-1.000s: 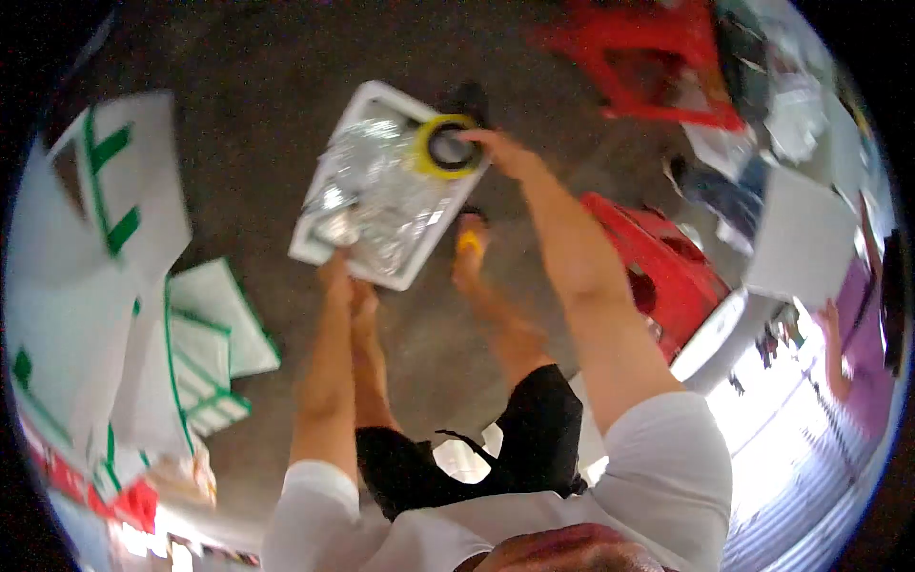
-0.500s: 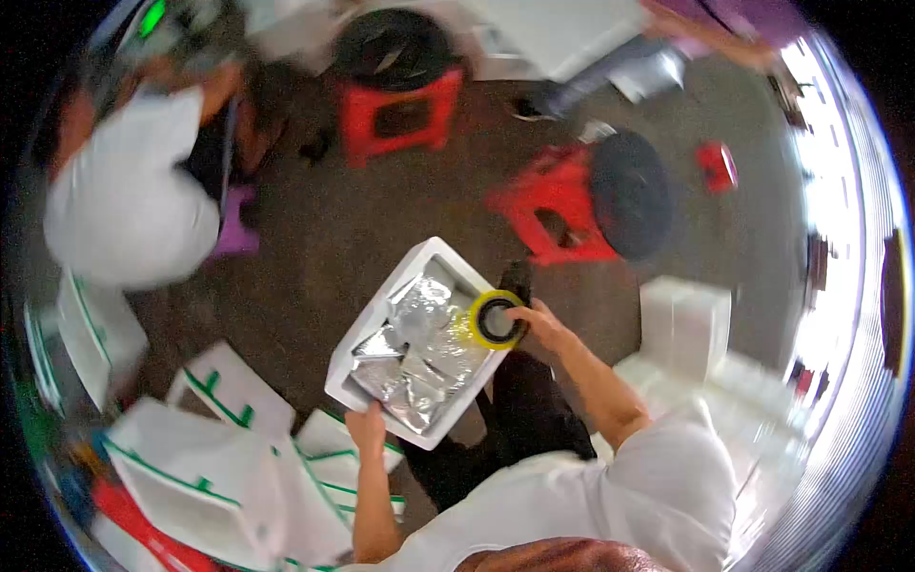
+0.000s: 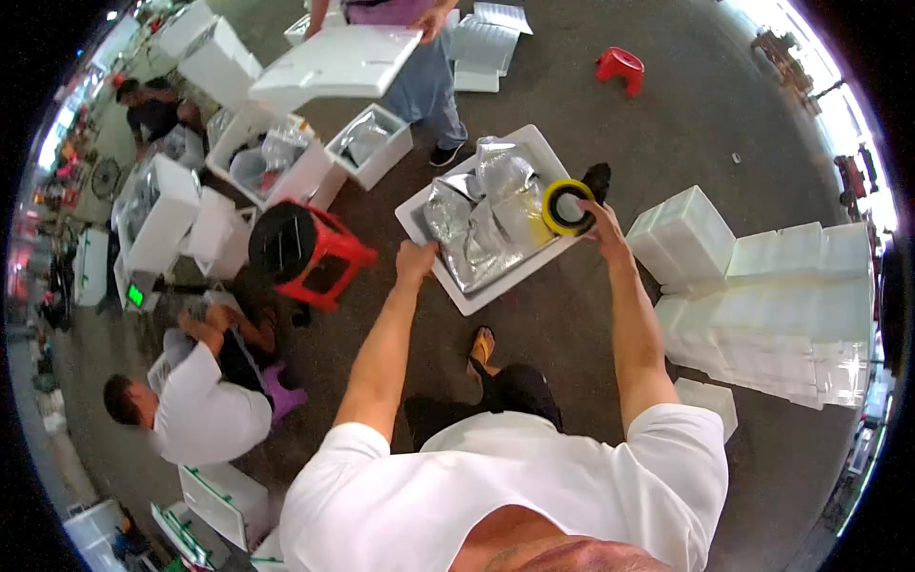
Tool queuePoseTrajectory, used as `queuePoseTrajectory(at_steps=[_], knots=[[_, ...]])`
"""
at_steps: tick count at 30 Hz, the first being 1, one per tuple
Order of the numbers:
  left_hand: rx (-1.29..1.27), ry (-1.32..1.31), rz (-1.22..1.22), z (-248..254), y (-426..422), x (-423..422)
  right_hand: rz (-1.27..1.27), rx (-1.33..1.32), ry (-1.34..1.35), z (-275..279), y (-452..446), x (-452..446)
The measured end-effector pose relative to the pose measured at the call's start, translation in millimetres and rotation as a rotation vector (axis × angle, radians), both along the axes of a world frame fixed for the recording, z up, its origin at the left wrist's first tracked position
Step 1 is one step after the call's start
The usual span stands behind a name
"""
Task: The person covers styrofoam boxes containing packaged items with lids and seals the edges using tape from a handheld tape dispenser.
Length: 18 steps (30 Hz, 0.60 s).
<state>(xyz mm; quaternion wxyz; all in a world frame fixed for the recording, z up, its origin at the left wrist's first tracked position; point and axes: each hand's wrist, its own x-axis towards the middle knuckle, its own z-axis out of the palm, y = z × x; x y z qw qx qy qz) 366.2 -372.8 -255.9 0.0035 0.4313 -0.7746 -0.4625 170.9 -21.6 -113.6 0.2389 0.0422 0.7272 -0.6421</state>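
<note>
I hold a white foam box (image 3: 515,277) out in front of me, above the dark floor. Shiny silver foil bags (image 3: 481,229) fill its inside. My left hand (image 3: 416,262) is closed on the near left edge of the box. My right hand (image 3: 604,232) grips a yellow roll of tape (image 3: 553,215) with a dark core, at the right edge of the box. Whether the right fingers also press on the rim is hard to see.
White foam blocks (image 3: 762,315) are stacked on the right. A red stool with a black top (image 3: 319,255) stands to the left. Ahead, another person (image 3: 419,81) carries a white foam lid (image 3: 334,62). A person in white (image 3: 214,405) sits at lower left. Open foam boxes (image 3: 233,153) stand beyond.
The box has moved farther from my body, and my arms are more stretched out. My view has shifted, bringing more of the room in. Both hands keep their hold.
</note>
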Motion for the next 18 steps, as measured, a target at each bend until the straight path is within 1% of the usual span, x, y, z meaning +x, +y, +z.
queuePoseTrajectory(at_steps=[1, 2, 4, 5, 7, 8, 9, 10, 11, 13, 14, 15, 16, 17, 18], knots=[[0.222, -0.016, 0.024, 19.8, 1.1, -37.3, -0.068, 0.023, -0.002, 1.4, -2.7, -27.4], [0.218, -0.019, 0.01, 34.6, 1.8, -66.4, -0.082, 0.019, -0.004, 0.1, -7.6, -46.6], [0.238, -0.106, -0.092, 36.5, -4.0, -101.6, -0.061, 0.261, -0.036, -15.2, -14.5, -66.6], [0.234, -0.128, -0.105, 38.4, -2.7, -112.5, -0.073, 0.257, -0.058, -22.8, -12.4, -74.2], [0.004, -0.237, -0.086, 44.7, -4.9, -124.0, -0.057, 0.102, -0.027, -47.9, -16.0, -85.0], [0.012, -0.245, -0.082, 38.5, 2.9, -123.7, -0.051, 0.109, -0.035, -72.0, -5.5, -96.7], [-0.59, -0.045, -0.087, 27.4, 7.8, -123.0, -0.033, 0.233, -0.116, -102.9, 6.9, -115.4], [-1.196, 0.174, -0.095, 28.4, 7.3, -122.8, -0.023, 0.348, -0.192, -99.4, 1.3, -119.7], [-1.195, 0.176, -0.099, 31.1, 2.7, -130.7, -0.017, 0.182, -0.225, -93.7, 6.4, -115.3], [-0.803, 0.394, -0.359, 55.1, 6.6, -144.1, -0.051, 0.224, -0.261, -64.6, 4.9, -97.9], [-0.789, 0.391, -0.339, 48.4, 6.1, -155.5, -0.073, 0.262, -0.277, -54.8, 0.3, -98.1], [-0.678, 0.449, -0.569, 36.5, 3.3, -160.0, -0.058, 0.281, -0.285, -58.5, -0.3, -96.3], [-0.52, 0.49, -0.792, 27.8, 0.6, -164.8, -0.134, 0.273, -0.273, -69.4, 0.0, -93.2], [-0.48, 0.481, -0.941, 19.1, -0.4, -172.0, -0.215, 0.26, -0.258, -80.0, 1.0, -91.3], [-0.508, 0.463, -1.035, 12.1, -2.6, -182.3, -0.21, 0.27, -0.259, -80.9, 1.9, -88.3]])
